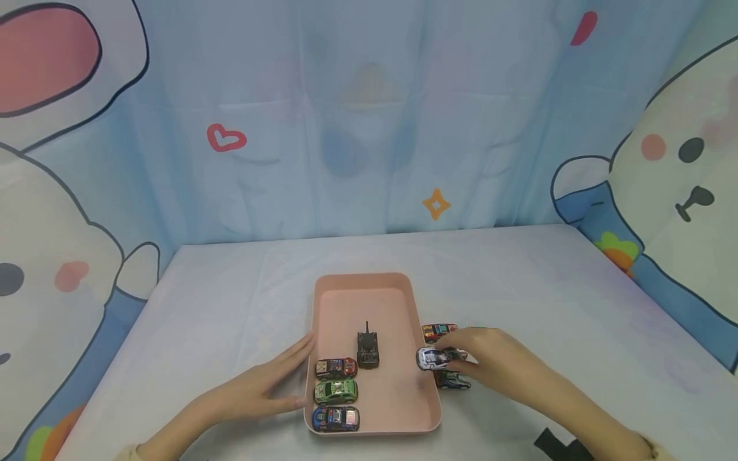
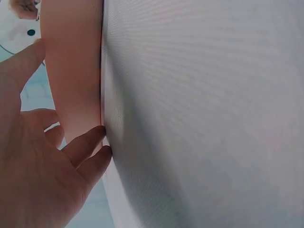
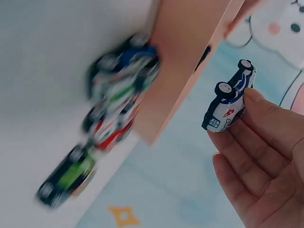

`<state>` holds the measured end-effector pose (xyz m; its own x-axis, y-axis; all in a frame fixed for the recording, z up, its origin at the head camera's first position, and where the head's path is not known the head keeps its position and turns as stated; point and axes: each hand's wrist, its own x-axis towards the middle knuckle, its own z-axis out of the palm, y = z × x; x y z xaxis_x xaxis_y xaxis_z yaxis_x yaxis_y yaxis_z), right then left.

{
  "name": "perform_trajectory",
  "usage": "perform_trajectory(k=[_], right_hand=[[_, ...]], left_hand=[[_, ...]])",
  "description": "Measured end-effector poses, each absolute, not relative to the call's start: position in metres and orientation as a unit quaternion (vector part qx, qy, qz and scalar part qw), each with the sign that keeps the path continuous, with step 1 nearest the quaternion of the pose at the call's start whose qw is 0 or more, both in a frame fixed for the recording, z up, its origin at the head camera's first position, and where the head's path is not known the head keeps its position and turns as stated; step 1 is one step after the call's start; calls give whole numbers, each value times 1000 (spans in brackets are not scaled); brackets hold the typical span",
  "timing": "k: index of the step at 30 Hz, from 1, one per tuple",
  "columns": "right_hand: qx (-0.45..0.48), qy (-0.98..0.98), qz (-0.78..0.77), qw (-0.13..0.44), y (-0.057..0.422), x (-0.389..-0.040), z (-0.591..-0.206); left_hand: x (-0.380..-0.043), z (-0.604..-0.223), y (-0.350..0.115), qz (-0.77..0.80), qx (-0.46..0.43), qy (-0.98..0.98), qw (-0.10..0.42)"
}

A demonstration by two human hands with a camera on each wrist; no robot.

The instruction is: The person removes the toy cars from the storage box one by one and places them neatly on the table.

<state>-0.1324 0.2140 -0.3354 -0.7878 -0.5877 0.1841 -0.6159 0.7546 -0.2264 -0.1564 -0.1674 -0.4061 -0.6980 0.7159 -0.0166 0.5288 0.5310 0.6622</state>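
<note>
My right hand (image 1: 490,355) pinches a white toy car (image 1: 431,358) between thumb and fingers, overlapping the tray's right rim in the head view. Blue markings and dark wheels show on this car in the right wrist view (image 3: 232,97). My left hand (image 1: 268,383) touches the left side of the pink tray (image 1: 398,410), fingers extended along its outer wall. Inside the tray, a dark toy tank (image 1: 367,349) points its barrel away from me. Left of it, a dark red toy car (image 1: 336,368), a green one (image 1: 336,392) and a blue one (image 1: 336,419) form a column.
Just right of the tray, on the white table (image 1: 242,294), are a multicoloured toy car (image 1: 438,331) and a dark green toy car (image 1: 453,380), partly hidden by my right hand. A black patch (image 1: 559,445) lies near the front. Behind hangs a blue printed curtain (image 1: 357,128).
</note>
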Motion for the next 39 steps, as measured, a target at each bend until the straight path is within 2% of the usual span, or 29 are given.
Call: perform_trajectory(k=[6,17,32,39], right_hand=[[259,-955,134,52,244,-133,-339],[216,-968,126,33,274,-139,-353],[221,-968,118,5,297,-150,-375],[201,-971,125,-31,294,-152,-380]], left_hand=[[-156,-407,-167,319,359,866,142],[-157,-407,-167,317,359,867,140],[-156,-409,-167,315,366,866,132],[-157,-408,-167,317,359,867,137]])
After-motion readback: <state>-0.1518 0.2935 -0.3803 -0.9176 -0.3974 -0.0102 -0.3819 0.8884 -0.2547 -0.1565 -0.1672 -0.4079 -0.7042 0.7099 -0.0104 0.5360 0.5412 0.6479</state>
